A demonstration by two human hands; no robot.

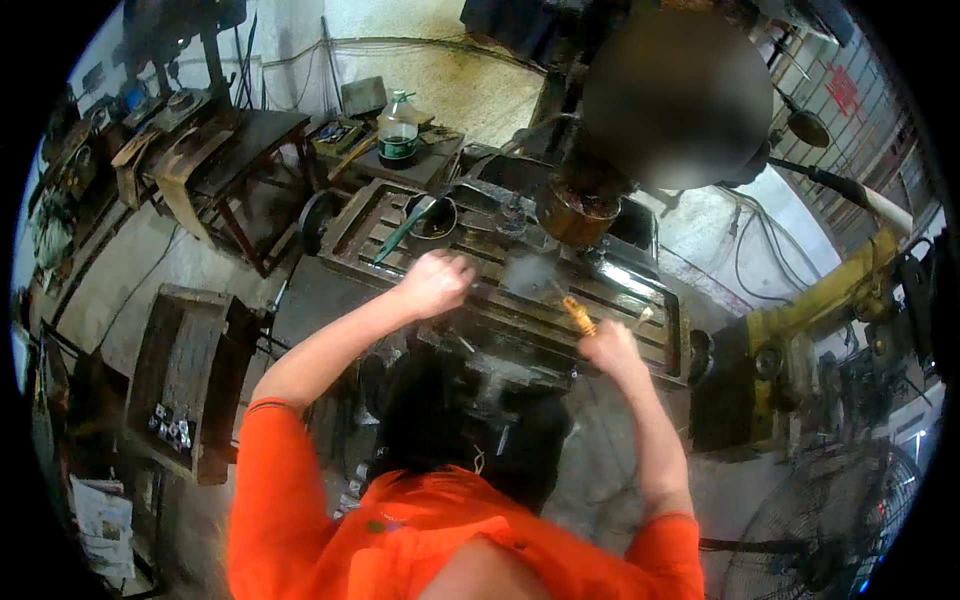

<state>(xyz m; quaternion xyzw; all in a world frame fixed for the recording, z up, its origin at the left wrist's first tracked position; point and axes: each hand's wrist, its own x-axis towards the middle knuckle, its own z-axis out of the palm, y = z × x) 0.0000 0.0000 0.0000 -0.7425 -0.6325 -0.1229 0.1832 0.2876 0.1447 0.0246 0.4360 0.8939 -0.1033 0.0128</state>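
With right hand [612,347], gripping yellow nozzle [578,315] over slotted table [510,310]; with curled left hand [437,284] at table's front-left, cannot tell if holding anything.

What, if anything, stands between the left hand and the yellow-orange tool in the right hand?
No solid obstacle shows between the left hand and the yellow-orange tool in the right hand. Only a gray hazy patch appears between them, over the slotted table; its nature is unclear.
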